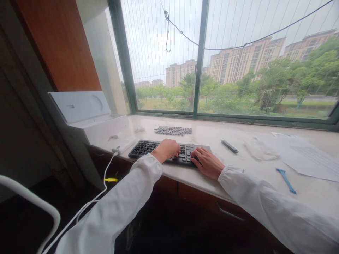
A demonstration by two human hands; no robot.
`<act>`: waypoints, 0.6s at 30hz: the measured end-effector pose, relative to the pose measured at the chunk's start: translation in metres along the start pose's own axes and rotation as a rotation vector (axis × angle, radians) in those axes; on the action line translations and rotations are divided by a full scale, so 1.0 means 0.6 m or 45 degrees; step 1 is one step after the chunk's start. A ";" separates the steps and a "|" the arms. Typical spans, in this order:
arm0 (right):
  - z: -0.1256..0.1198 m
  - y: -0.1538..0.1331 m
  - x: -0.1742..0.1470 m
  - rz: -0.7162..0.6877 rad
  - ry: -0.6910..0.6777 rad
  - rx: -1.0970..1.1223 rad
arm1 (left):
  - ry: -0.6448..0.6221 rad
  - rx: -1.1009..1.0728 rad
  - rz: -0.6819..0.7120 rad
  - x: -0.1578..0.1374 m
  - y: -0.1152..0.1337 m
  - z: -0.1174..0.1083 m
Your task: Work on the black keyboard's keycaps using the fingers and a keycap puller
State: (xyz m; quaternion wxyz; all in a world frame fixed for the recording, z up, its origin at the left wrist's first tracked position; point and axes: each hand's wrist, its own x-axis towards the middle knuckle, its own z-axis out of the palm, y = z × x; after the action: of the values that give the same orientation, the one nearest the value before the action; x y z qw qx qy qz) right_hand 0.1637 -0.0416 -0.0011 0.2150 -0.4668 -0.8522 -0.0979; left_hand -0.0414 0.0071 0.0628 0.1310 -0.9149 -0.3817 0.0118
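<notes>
On the far left, we see a white box (103,129) with its lid up against the side of the window, and just beside it a white power strip (124,145), its cable (106,171) dropping over the front edge. The dark keyboard (143,148) lies along the front of the tabletop (212,130), probably for easy reach. Behind it, loose keycaps (173,131) sit in rows, seemingly laid out to keep their order. Our left hand (167,150) bends over the keyboard's middle, fingers curled in; our right hand (208,162) rests on its right end, thumb a little apart from the forefinger, perhaps steadying it. Farther right lie a dark slim object (229,146), crumpled clear wrapping (261,150), a blue tool (286,180) and a paper sheet (312,157).

Our hands cover much of the keyboard and most fingertips, so we cannot tell whether either grips anything. The sheet's print is unreadable, and the frame cuts off its right side.
</notes>
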 end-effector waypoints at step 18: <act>-0.001 -0.002 0.001 0.002 0.001 -0.006 | -0.067 0.292 0.175 -0.015 0.030 -0.006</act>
State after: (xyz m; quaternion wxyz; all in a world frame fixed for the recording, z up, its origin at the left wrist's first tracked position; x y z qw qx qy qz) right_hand 0.1626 -0.0423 -0.0001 0.2144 -0.4680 -0.8515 -0.0998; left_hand -0.0346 -0.0121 0.0611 0.2234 -0.9173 -0.3176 0.0884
